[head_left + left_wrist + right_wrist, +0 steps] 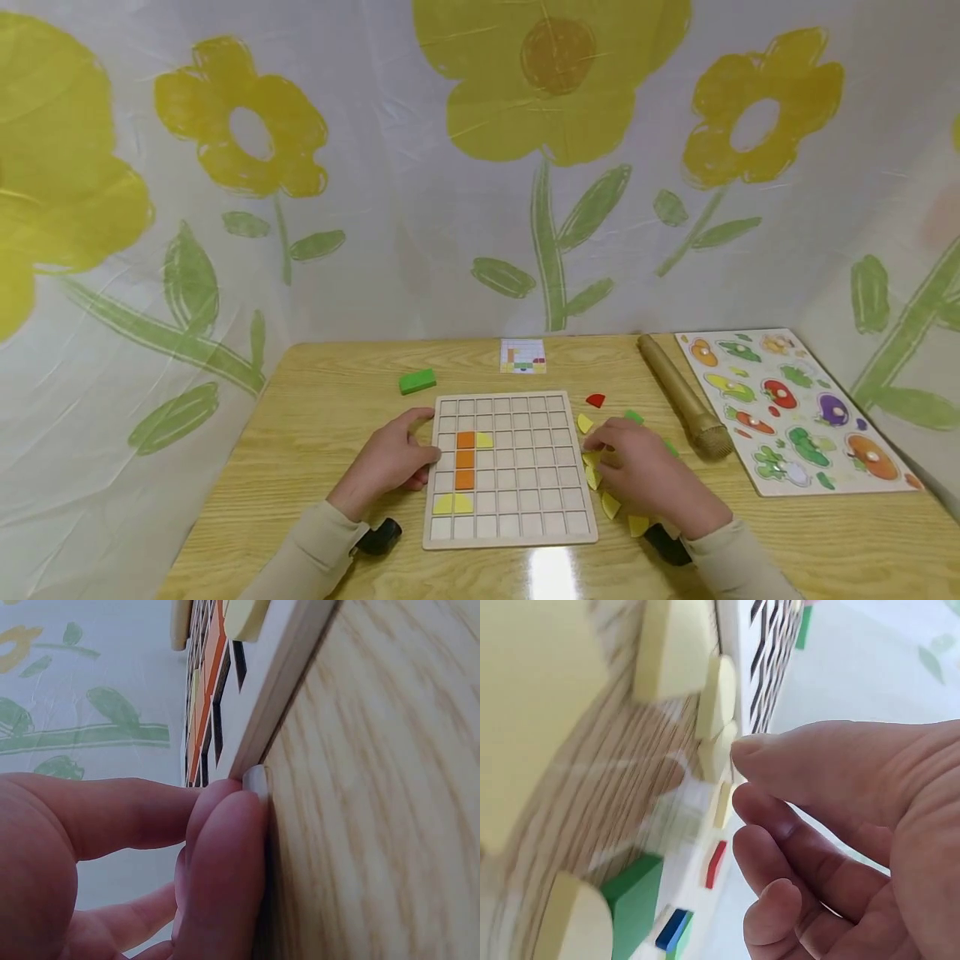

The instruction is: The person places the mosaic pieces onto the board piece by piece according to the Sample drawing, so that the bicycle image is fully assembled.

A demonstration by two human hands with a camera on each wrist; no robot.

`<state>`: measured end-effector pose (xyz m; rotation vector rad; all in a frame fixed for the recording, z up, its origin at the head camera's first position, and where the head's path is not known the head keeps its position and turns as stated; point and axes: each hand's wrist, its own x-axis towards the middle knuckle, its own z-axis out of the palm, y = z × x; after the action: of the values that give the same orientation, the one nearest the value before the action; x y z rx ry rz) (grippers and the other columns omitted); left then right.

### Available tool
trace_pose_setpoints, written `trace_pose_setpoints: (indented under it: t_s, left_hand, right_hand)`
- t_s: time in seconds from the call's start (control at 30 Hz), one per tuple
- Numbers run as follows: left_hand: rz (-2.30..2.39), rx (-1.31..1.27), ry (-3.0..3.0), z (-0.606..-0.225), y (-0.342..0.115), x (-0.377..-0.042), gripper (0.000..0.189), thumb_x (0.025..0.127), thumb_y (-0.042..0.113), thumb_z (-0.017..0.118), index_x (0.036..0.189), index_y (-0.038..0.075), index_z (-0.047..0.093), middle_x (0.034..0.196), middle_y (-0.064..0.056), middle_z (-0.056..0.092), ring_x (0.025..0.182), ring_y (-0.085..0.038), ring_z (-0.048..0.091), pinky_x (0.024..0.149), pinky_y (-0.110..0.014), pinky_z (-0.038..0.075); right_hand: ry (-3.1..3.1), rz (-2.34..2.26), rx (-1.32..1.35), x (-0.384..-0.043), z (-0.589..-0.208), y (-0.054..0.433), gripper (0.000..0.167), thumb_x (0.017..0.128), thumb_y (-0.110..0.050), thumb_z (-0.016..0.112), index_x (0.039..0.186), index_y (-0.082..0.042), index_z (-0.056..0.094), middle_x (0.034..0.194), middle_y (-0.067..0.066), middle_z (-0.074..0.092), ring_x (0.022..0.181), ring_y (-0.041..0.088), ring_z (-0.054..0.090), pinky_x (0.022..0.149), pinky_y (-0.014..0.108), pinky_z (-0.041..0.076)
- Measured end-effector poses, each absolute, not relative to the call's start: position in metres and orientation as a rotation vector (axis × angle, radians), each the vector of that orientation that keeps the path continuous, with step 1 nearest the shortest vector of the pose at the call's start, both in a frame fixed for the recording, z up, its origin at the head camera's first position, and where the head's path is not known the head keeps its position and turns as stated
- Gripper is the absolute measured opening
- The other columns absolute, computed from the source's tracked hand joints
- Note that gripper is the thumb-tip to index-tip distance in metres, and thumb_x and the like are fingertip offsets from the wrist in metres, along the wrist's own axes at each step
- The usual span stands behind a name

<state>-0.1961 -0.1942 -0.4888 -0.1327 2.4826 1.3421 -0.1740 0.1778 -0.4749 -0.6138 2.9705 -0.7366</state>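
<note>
A wooden grid board (517, 477) lies on the table, holding orange square tiles (465, 459) and yellow quarter-circle tiles (484, 440). At its left edge rests my left hand (393, 458); in the left wrist view the fingertips (225, 825) touch the board's side, low against the tabletop. My right hand (637, 467) is over loose yellow pieces (611, 505) beside the board's right edge. The right wrist view shows thumb and forefinger tips a little apart, right at a yellow piece (718, 754), with the other fingers curled.
A green block (417, 381) lies beyond the board's left corner, a small pattern card (523, 356) behind it. To the right are a red piece (596, 400), a brown microphone-shaped object (686, 400) and a vegetable puzzle board (795, 417). A flower-printed curtain (375, 250) hangs behind the table.
</note>
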Motion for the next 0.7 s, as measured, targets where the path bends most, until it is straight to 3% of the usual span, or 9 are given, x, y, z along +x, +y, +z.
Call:
trace_pose_setpoints:
  t_s: [0.2,0.7]
  left_hand:
    - [1.351,-0.114,2.478,-0.4894,-0.1948,-0.1971,0.072,0.096,0.012,0.076,0.162,0.016,0.048,0.073,-0.009,0.067,0.058,-0.018,0.065,0.056,-0.031,0.061]
    - [1.363,-0.103,2.47,-0.4902,-0.1958,-0.1965,0.071,0.096,0.012,0.077,0.162,0.016,0.049,0.074,-0.01,0.067,0.057,-0.018,0.066,0.056,-0.032,0.061]
  right_hand:
    - [2.999,-0.71,-0.642,-0.1769,-0.4785,0.1855,0.02,0.09,-0.001,0.079,0.104,-0.016,0.081,0.103,-0.007,0.073,0.093,0.01,0.059,0.081,0.03,0.058]
    - [2.972,-0.741,-0.7,-0.1772,-0.4826,0.185,0.021,0.089,-0.003,0.076,0.105,-0.015,0.081,0.101,-0.007,0.072,0.09,0.006,0.062,0.081,0.028,0.059]
